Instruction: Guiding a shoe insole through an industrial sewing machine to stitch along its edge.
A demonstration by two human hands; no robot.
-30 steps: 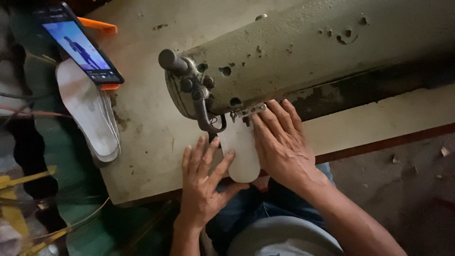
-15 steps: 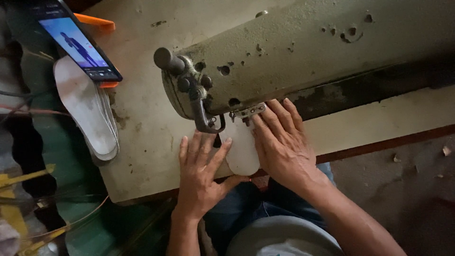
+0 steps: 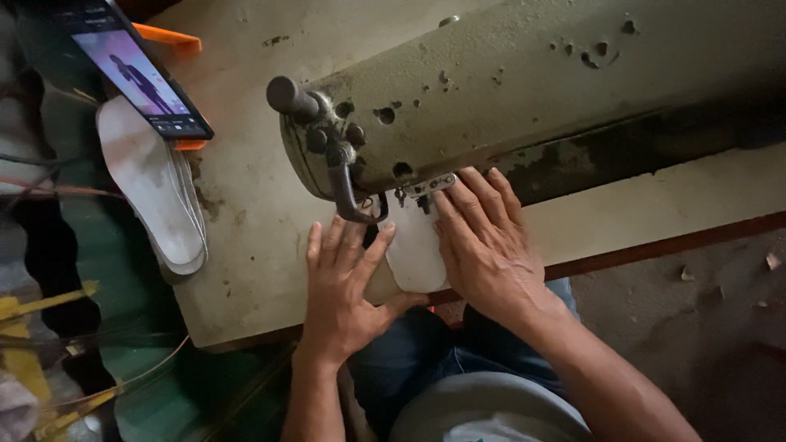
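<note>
A white shoe insole [image 3: 415, 250] lies flat on the worn table [image 3: 254, 213] under the head of an old grey-green sewing machine [image 3: 524, 90]. My left hand [image 3: 344, 286] rests flat on the table with fingers spread, its fingertips touching the insole's left edge beside the presser foot [image 3: 370, 214]. My right hand [image 3: 485, 245] presses flat on the insole's right side, fingers pointing toward the needle area. The far end of the insole is hidden under the machine head.
A stack of white insoles [image 3: 155, 192] lies at the table's left edge. A lit phone [image 3: 135, 69] leans above it on an orange object [image 3: 168, 38]. Yellow and dark items [image 3: 33, 327] crowd the floor at left. My blue trousers [image 3: 409, 352] sit below the table edge.
My left hand has slid up and to the right, closer to the presser foot and the insole's edge. The right hand has stayed pressed on the insole.
</note>
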